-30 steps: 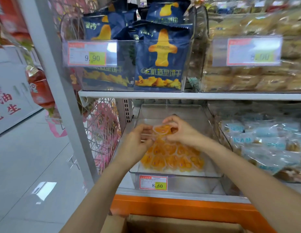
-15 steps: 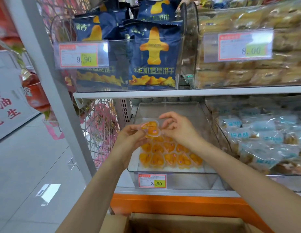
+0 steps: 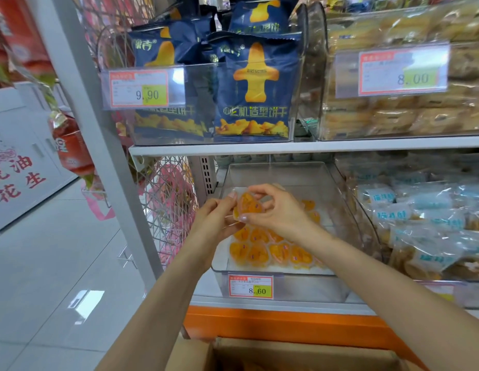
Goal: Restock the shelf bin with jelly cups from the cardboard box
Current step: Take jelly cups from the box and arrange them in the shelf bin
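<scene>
The right hand pinches a jelly cup between the thumb below and the curled forefinger on top. The left hand holds the same cup at its left edge with curled fingertips. So both hands grip it together. The cup is tilted, with its orange face turned toward the camera. If a second cup is hidden behind it, I cannot tell.

The hands hold the cup above the clear shelf bin, over its middle part. In the front part of the bin lie other jelly cups in rows, close side by side. A price tag with 8.60 sits on the front of the bin. Below, at the bottom edge of the view, is the open cardboard box. On the shelf above stand blue snack bags.
</scene>
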{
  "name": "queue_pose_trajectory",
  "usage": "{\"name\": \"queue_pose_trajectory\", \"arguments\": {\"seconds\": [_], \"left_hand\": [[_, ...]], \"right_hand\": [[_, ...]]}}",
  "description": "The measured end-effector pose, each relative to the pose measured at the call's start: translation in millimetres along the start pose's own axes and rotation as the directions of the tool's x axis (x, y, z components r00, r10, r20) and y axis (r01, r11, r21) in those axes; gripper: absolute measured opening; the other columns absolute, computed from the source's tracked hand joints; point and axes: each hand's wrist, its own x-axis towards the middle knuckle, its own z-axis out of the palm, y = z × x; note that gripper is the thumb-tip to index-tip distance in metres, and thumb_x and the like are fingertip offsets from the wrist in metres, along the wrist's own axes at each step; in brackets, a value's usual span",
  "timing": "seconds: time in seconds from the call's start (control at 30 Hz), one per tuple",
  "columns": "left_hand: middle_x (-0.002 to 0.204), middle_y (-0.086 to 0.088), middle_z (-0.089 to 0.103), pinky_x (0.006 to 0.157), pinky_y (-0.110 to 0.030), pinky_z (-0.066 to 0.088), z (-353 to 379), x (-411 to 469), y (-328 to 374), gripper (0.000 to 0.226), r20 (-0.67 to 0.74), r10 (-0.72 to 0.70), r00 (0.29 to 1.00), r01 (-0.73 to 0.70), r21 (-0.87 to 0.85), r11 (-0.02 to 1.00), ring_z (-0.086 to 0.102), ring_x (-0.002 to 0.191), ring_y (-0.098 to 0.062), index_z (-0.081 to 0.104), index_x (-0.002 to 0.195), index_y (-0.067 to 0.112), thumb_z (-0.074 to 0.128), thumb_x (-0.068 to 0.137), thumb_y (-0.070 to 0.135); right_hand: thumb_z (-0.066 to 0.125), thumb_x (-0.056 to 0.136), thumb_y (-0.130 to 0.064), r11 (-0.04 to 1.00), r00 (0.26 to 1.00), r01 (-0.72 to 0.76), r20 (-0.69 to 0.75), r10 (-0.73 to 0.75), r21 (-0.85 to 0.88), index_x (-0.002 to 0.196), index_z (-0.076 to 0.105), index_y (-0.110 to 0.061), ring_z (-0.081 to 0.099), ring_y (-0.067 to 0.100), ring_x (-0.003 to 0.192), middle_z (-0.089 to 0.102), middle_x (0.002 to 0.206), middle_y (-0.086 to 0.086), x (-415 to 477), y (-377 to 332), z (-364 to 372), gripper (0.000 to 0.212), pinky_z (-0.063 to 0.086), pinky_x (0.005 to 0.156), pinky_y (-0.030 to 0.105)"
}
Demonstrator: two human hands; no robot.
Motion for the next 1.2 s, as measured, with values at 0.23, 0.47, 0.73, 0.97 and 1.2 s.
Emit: {"name": "queue_pose_trajectory", "arguments": {"seconds": [0.23, 0.47, 0.73, 0.97, 1.2], "left_hand": [[0.089, -0.005, 0.069, 0.073, -0.024, 0.058, -9, -5, 8, 0.014, 0.013, 0.109, 0.994, -0.108, 0.277, 0.955, 0.068, 0.084, -0.012, 0.063, 0.09, 0.012, 0.057, 0.09, 0.025], [0.094, 0.006, 0.061, 0.057, -0.004, 0.039, -34, 8, -6, 0.012, -0.062, 0.515, 0.855, -0.303, 0.745, 0.594, 0.052, 0.075, 0.008, 0.062, 0.1, 0.014, 0.058, 0.089, 0.015], [0.106, 0.004, 0.051, 0.061, -0.005, 0.042, -40, 14, -25, 0.014, 0.04, 0.495, 0.868, -0.329, 0.792, 0.514, 0.05, 0.078, 0.01, 0.053, 0.097, 0.022, 0.058, 0.089, 0.013], [0.108, 0.005, 0.05, 0.063, -0.002, 0.041, -40, 18, -28, 0.014, 0.045, 0.497, 0.866, -0.34, 0.783, 0.521, 0.05, 0.081, 0.01, 0.058, 0.102, 0.018, 0.056, 0.091, 0.011], [0.103, 0.007, 0.049, 0.066, -0.005, 0.04, -38, 19, -28, 0.016, 0.056, 0.533, 0.844, -0.351, 0.81, 0.471, 0.054, 0.088, -0.008, 0.06, 0.104, 0.015, 0.056, 0.09, 0.008]], "right_hand": [[0.08, 0.072, -0.016, 0.999, 0.997, -0.035, 0.066, 0.034, 0.019, 0.108, 0.057, -0.027, 0.055, 0.009, 0.081, 0.055, 0.093, -0.008, 7, 0, -7, 0.044, 0.05, 0.077, 0.027], [0.079, 0.074, -0.02, 0.968, 0.869, -0.004, 0.479, 0.128, -0.251, 0.121, 0.059, -0.017, 0.051, -0.001, 0.082, 0.056, 0.098, -0.009, 12, 21, 4, 0.051, 0.043, 0.076, 0.013], [0.075, 0.077, -0.025, 0.893, 0.755, 0.227, 0.65, 0.091, -0.389, 0.114, 0.059, -0.017, 0.053, 0.015, 0.099, 0.056, 0.111, 0.002, 13, 40, 41, 0.041, 0.048, 0.087, 0.029], [0.073, 0.079, -0.024, 0.818, 0.788, 0.329, 0.614, 0.037, -0.472, 0.11, 0.064, -0.023, 0.045, 0.016, 0.105, 0.047, 0.106, -0.001, 16, 59, 50, 0.032, 0.038, 0.086, 0.025], [0.066, 0.085, -0.035, 0.801, 0.977, 0.113, 0.212, 0.018, -0.588, 0.114, 0.063, -0.03, 0.052, 0.022, 0.113, 0.053, 0.119, 0.001, 34, 46, 20, 0.03, 0.045, 0.09, 0.03]]}}
